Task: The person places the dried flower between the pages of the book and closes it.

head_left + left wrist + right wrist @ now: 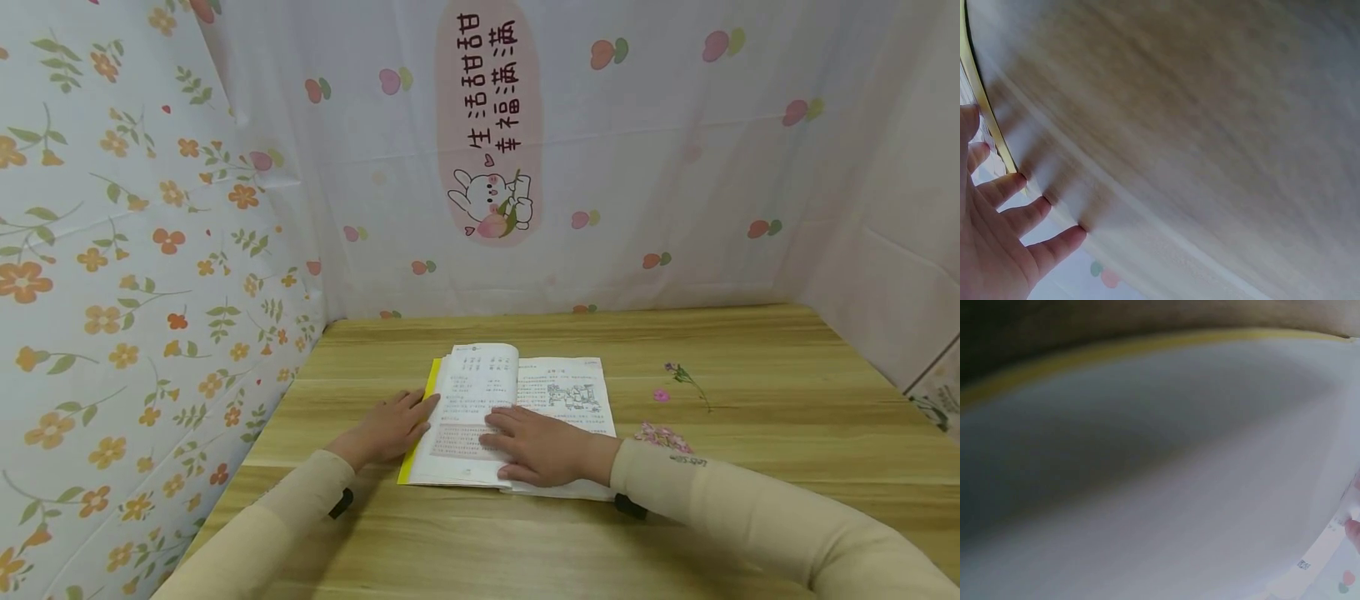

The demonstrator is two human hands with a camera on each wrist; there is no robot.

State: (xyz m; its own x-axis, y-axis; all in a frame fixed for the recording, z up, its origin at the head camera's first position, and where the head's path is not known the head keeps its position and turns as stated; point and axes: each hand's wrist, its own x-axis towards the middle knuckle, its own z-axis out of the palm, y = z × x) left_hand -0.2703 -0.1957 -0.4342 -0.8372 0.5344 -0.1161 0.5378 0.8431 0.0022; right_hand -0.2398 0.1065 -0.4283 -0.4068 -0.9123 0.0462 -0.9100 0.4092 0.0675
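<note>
Two cream sleeves, your left sleeve (277, 517) and your right sleeve (750, 500), reach in over the near part of the bench (480, 554). Ahead of them, the book (476, 396) lies spread on the bench, between and under your hands.

Left hand (395, 425): unclenched, grasping nothing. Its fingers lie spread and relaxed at the book's left side, against the yellow cover edge (413, 450).

Right hand (536, 446): unclenched, grasping nothing. Its spread fingers rest on the left page, near the fold, with the palm and wrist above the right page (558, 429). The right wrist view shows little more than a fingertip.

Step in hand, by judgement: flattening the spread and steadying the book. The left page bows upward near the fold, at its far end. The next move calls for even pressure along the fold with your right hand while your left hand retains the outer edge; lifting both at once may let the bowed pages spring over.

To the right of the book, near your right sleeve, lies a pink flower cluster (663, 437). Beyond it are a single pink blossom (661, 395) and a stemmed flower (688, 383). Behind the bench hangs a printed curtain (637, 183).
</note>
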